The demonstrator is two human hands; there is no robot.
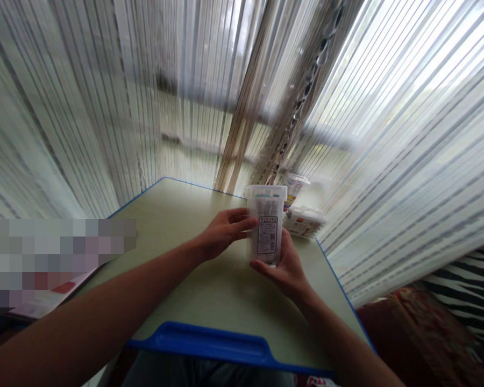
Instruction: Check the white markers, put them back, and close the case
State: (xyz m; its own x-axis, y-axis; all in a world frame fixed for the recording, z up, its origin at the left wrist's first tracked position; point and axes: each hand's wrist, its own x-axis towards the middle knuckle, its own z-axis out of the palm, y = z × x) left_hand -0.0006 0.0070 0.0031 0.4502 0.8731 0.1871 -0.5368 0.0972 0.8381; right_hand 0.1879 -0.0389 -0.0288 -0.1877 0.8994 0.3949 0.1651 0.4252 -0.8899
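Note:
A translucent white plastic container (271, 209) with a lighter rim and a printed label stands upright in my hands above the table (193, 215). From below and the right, my right hand (288, 269) grips it, the thumb crossing the lower front and the fingers mostly hidden behind. My left hand (223, 234) is at the container's left side, one digit lying over the front edge and the other fingers reaching toward the far side. Dim shapes, some greenish near the top, show through the plastic, but I cannot make out what they are.
A clear box (304, 221) with printed labels rests at the table's far right corner, a colourful printed package (295, 188) behind it. A blue raised ledge (212, 341) edges the near side. Striped sheer curtains (185, 107) hang beyond. Zebra-patterned fabric (468, 285) lies at right.

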